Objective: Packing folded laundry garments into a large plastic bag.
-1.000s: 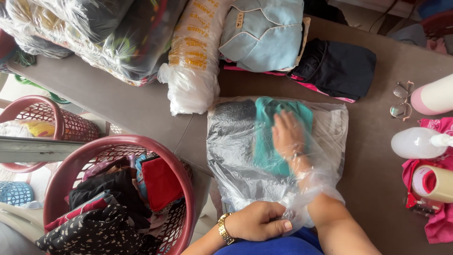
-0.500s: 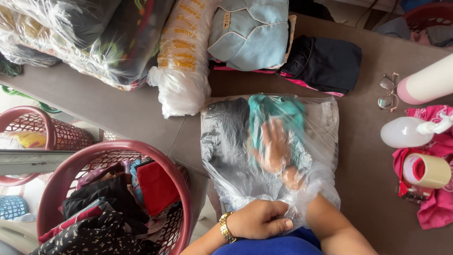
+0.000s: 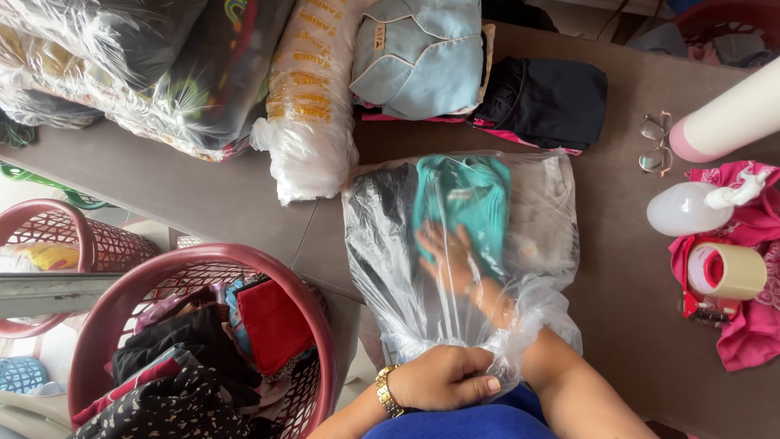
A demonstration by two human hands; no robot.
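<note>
The brown table carries everything under inspection. Across its far edge lie large plastic-wrapped bundles of dark printed fabric, with a white bundle with orange print beside them. To your left, off the table, stands a maroon laundry basket filled with mixed clothes, and a second basket of the same colour sits further left.

Directly before you lies the clear plastic bag, flat on the table with its mouth toward your body. Inside it are folded garments side by side: a dark one on the left, a teal garment in the middle and a pale one on the right.

Behind the bag sit a folded light blue garment and a folded black garment. At the right edge are a pink cloth, a white and pink cylinder, a white spray bottle, a roll of tan tape and a pair of glasses.

Your right hand is inside the bag, fingers spread flat against the near end of the teal garment; it grasps nothing. Your left hand, with a gold watch at the wrist, is clenched on the gathered mouth of the bag at the near edge.
</note>
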